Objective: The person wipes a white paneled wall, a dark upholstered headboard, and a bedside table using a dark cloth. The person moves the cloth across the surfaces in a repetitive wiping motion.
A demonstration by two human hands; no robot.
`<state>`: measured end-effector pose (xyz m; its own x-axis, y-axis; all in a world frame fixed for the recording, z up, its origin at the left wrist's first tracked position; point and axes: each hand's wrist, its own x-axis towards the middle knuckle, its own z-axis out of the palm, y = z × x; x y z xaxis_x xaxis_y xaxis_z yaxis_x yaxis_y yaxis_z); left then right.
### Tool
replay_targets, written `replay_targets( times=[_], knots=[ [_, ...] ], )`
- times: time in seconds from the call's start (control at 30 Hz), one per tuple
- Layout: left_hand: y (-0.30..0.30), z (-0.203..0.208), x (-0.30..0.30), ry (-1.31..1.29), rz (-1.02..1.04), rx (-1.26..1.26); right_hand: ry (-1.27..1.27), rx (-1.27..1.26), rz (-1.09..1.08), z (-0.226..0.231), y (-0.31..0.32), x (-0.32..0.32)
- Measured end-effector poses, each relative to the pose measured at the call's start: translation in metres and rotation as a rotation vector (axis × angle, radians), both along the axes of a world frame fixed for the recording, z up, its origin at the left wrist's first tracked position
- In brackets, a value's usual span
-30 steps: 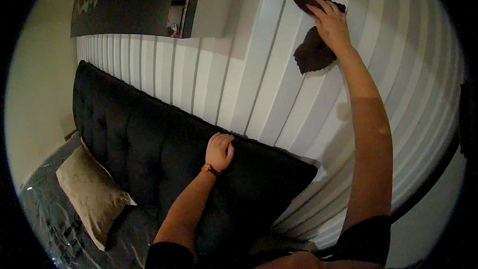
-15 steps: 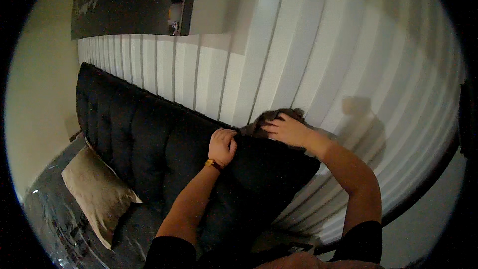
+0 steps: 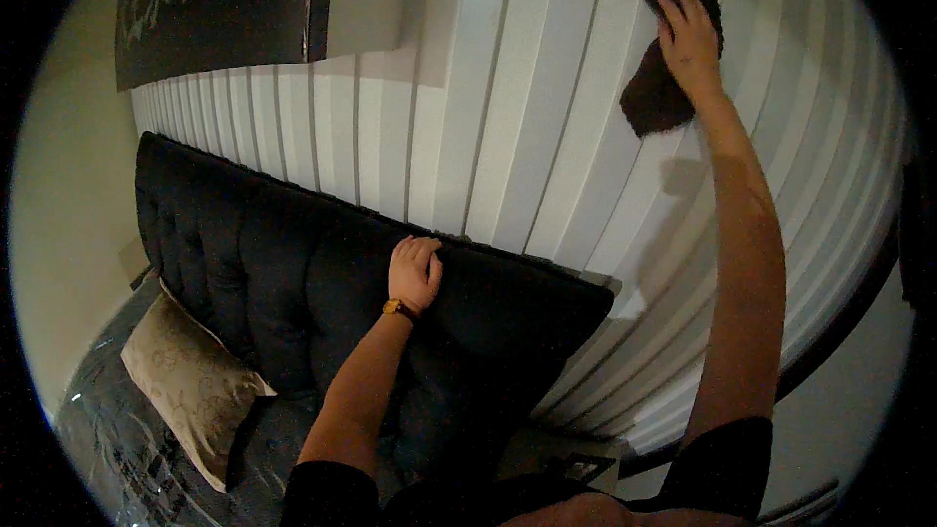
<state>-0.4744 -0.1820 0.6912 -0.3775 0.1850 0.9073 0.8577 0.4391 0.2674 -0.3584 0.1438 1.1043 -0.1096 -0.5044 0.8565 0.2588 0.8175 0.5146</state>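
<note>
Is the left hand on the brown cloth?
No, the left hand rests on the black headboard, while the right hand lies over the brown cloth at the ribbed wall.

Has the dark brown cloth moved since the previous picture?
Yes: the cloth moved up and right on the ribbed white wall, away from the black tufted headboard.

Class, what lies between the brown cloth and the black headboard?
Between the brown cloth and the black headboard, the head view shows only ribbed white wall.
</note>
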Motion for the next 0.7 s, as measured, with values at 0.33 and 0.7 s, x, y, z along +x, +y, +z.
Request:
replay_targets(
  times=[0.33,0.7],
  knots=[
    [-0.005,0.003,0.0,-0.004,0.004,0.001,-0.435,0.031,-0.213,-0.131,-0.04,0.003],
    [0.004,0.021,0.019,-0.233,-0.182,0.127,-0.812,-0.511,0.652,-0.245,-0.145,0.019]
  ],
)
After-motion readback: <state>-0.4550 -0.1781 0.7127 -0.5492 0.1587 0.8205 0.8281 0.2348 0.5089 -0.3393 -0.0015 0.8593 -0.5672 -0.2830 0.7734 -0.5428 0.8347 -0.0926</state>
